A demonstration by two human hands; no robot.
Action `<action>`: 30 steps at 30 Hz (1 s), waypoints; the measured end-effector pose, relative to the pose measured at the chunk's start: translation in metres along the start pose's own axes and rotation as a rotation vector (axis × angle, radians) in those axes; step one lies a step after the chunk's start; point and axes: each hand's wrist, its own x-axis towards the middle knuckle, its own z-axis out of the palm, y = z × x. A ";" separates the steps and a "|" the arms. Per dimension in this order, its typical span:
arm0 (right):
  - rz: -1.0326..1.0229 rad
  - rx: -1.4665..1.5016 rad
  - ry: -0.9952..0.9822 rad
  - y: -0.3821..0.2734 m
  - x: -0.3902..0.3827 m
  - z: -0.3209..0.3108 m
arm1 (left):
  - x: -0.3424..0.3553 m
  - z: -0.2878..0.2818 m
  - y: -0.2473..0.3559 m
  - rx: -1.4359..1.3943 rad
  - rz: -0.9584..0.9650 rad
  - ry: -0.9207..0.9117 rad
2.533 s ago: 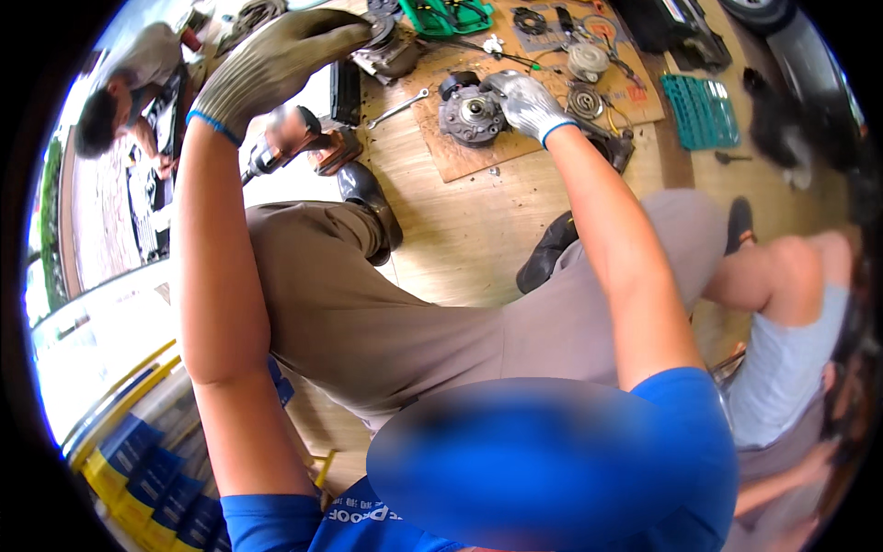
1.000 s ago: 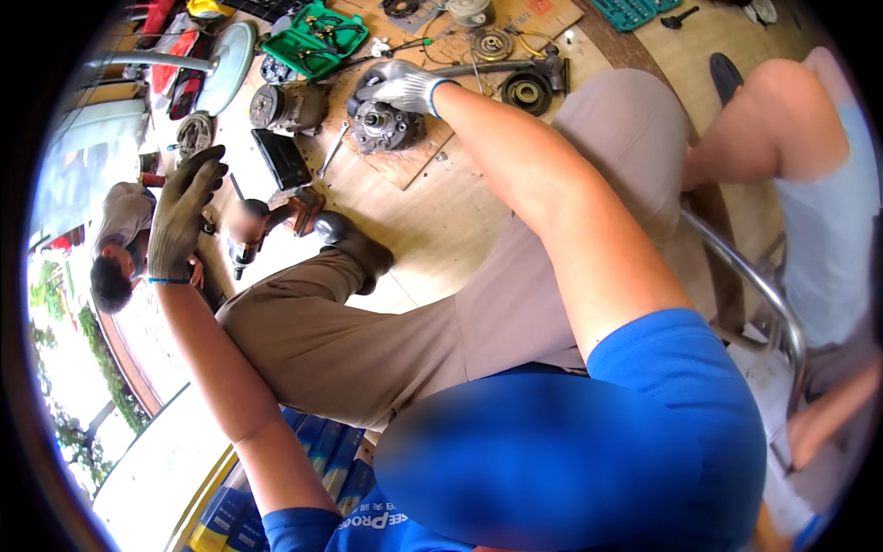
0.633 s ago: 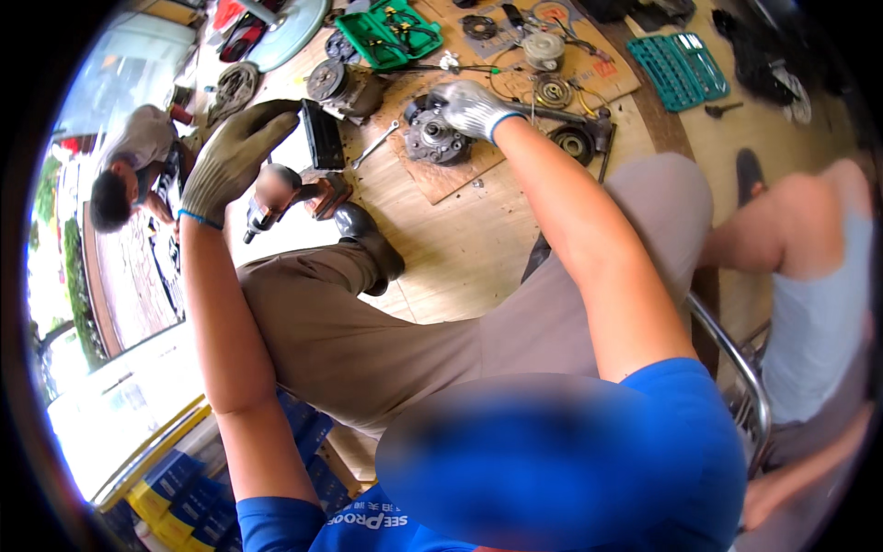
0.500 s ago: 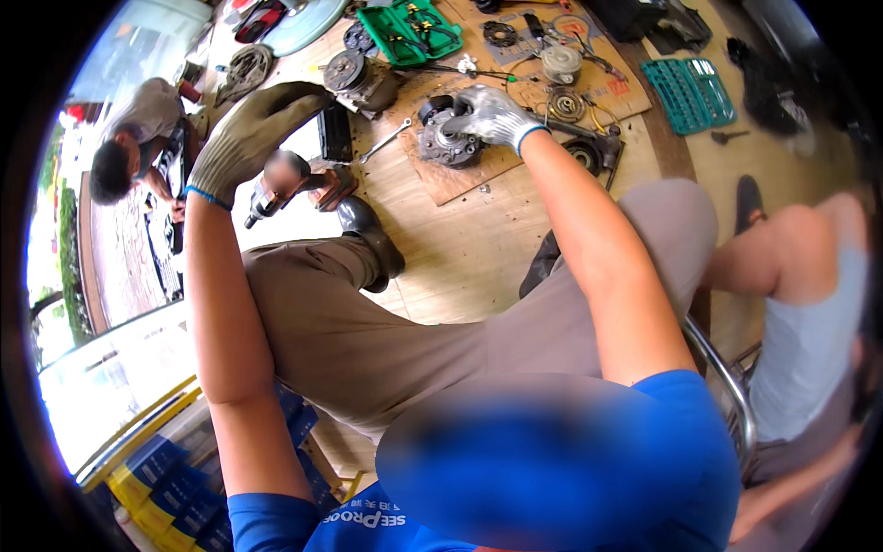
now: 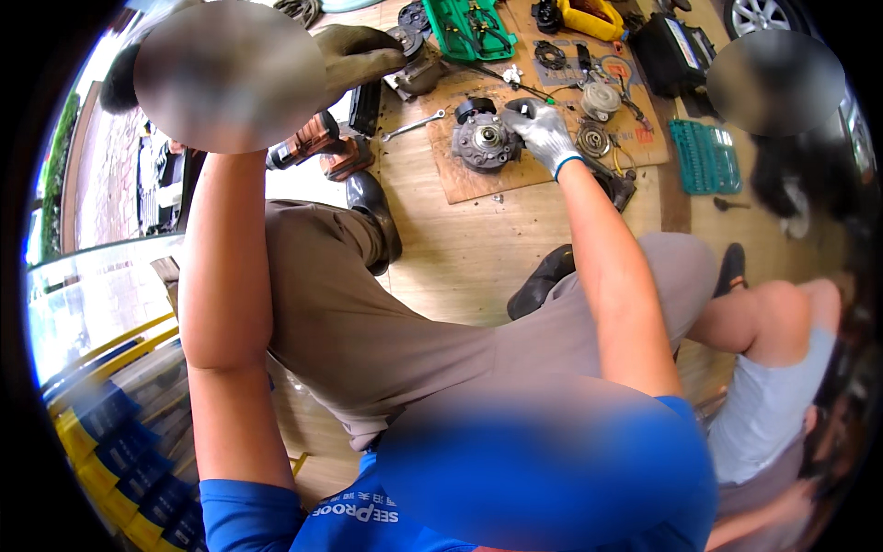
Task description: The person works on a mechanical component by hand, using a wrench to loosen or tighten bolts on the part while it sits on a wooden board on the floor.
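My right hand (image 5: 544, 131), in a pale work glove, is at the right side of a round metal compressor-like part (image 5: 486, 145) with a bright central shaft facing up. Its fingers are bent together; whatever they hold, if anything, is hidden. My left hand (image 5: 361, 57), in a darker-looking glove, reaches right with fingers stretched out. Its fingertips come close to another metal unit (image 5: 418, 75) behind; the wrist is blurred. Under the round part lies a cardboard sheet (image 5: 464, 189). Just left of it, a combination wrench (image 5: 414, 125) rests on the floor.
An orange and black cordless power tool (image 5: 345, 158) lies by my left shoe (image 5: 370, 216). Behind are a green open case (image 5: 471, 32) and loose round parts (image 5: 600, 101). At right are a teal socket case (image 5: 705, 158), a black battery (image 5: 670, 55) and another person's bent leg (image 5: 773, 317).
My left hand has moved right and away from me, toward the metal unit. The right hand has shifted off the round part's centre to its right side, uncovering the shaft. The view has shifted.
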 end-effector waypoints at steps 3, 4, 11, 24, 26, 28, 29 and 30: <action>-0.274 -0.586 0.016 0.005 0.004 0.001 | 0.002 -0.008 0.009 -0.047 -0.068 -0.030; -0.230 -0.565 -0.060 0.003 0.004 0.001 | 0.001 -0.012 0.010 -0.060 -0.092 -0.040; -0.199 -0.493 -0.079 -0.015 -0.002 -0.014 | -0.004 -0.037 0.047 -0.027 -0.398 -0.128; 0.131 -0.668 0.010 0.033 0.007 -0.004 | -0.010 -0.054 0.062 -0.195 -0.433 -0.187; 0.217 -0.742 -0.052 0.031 0.004 0.004 | -0.016 -0.056 0.050 -0.152 -0.273 -0.179; 0.272 -0.745 -0.059 0.013 0.002 0.018 | -0.023 -0.039 0.012 0.186 0.058 -0.072; 0.314 -0.753 -0.049 0.007 0.001 0.018 | -0.018 -0.037 0.015 0.019 -0.100 -0.072; 0.303 -0.765 -0.020 0.017 0.004 0.021 | -0.013 -0.035 0.018 -0.146 -0.259 -0.048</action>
